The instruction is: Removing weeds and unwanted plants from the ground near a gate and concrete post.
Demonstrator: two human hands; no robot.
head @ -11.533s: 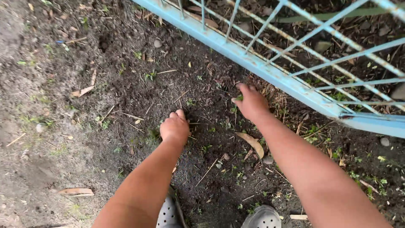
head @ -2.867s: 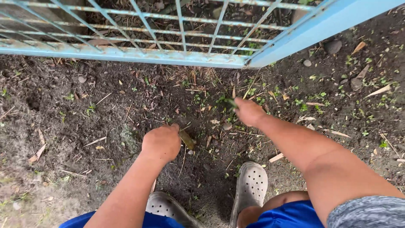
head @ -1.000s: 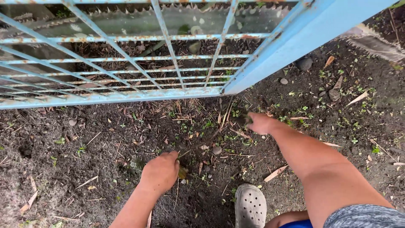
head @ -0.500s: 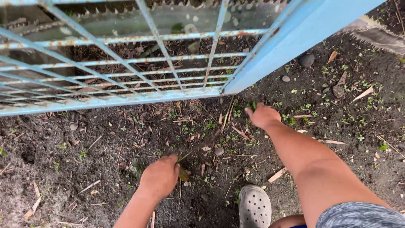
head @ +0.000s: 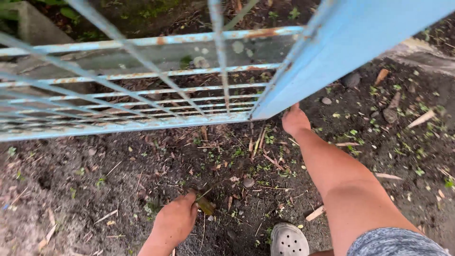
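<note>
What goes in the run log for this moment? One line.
left hand: shut on yellow-green leaf | right hand: on soil at blue gate | grey clog below

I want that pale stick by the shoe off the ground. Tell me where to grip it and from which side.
Grip the pale stick around its middle, coming straight down from above. It lies flat on the bare soil, short and narrow, its long sides free, so thumb and finger can pinch across it. The right hand is up by the blue gate; the left hand lies nearer.
</note>
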